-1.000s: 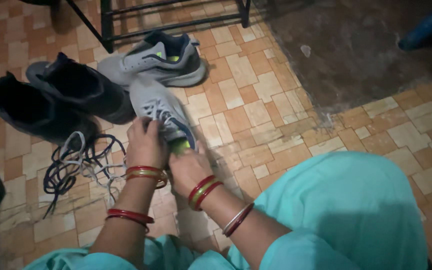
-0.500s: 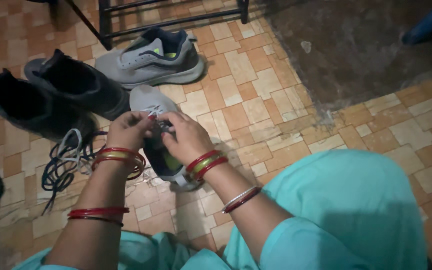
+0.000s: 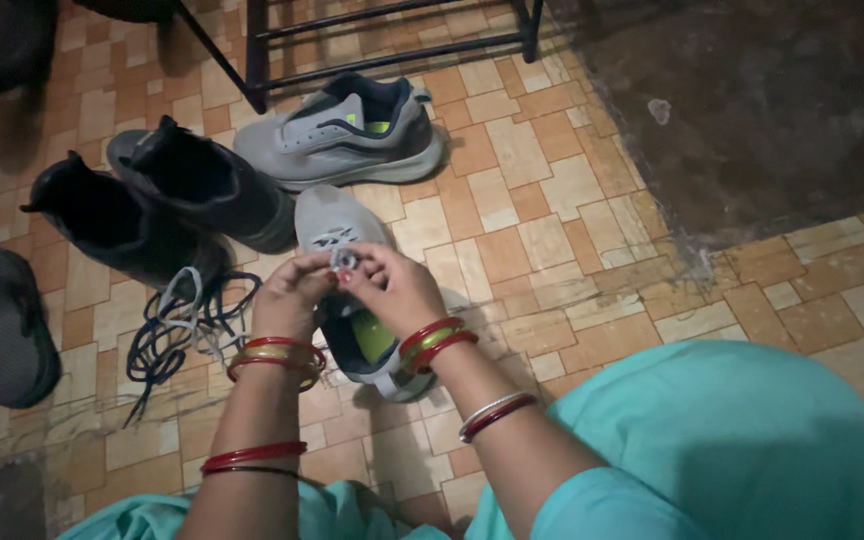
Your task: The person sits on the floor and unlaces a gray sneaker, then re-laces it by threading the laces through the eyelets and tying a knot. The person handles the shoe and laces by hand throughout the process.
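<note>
Both grips were pinched shut on the same thing: left hand and right hand met fingertip to fingertip on a grey shoelace, held just above the lace-up part of a grey sneaker. Thumb and forefinger on each side, other fingers curled in. A fine pinch like that suited a thin, floppy lace; a full-hand grasp would have hidden the end.

The sneaker lay on the tiled floor directly in front of the person, toe pointing away, heel toward the knees, its green insole showing in the opening. That orientation put the eyelets straight under both hands.

Outward from there:
- 1 matching grey sneaker lay beyond the toe, on its own, apart from the held one.
- 2 black boots stood left of it, openings up.
- A loose tangle of dark and light laces lay on the floor just left of the left wrist, within easy reach.
- A dark sandal sat near the floor's left edge.
- A black metal rack stood at the far edge.

Red and gold bangles sat on both wrists; teal cloth covered the knee at lower right.
</note>
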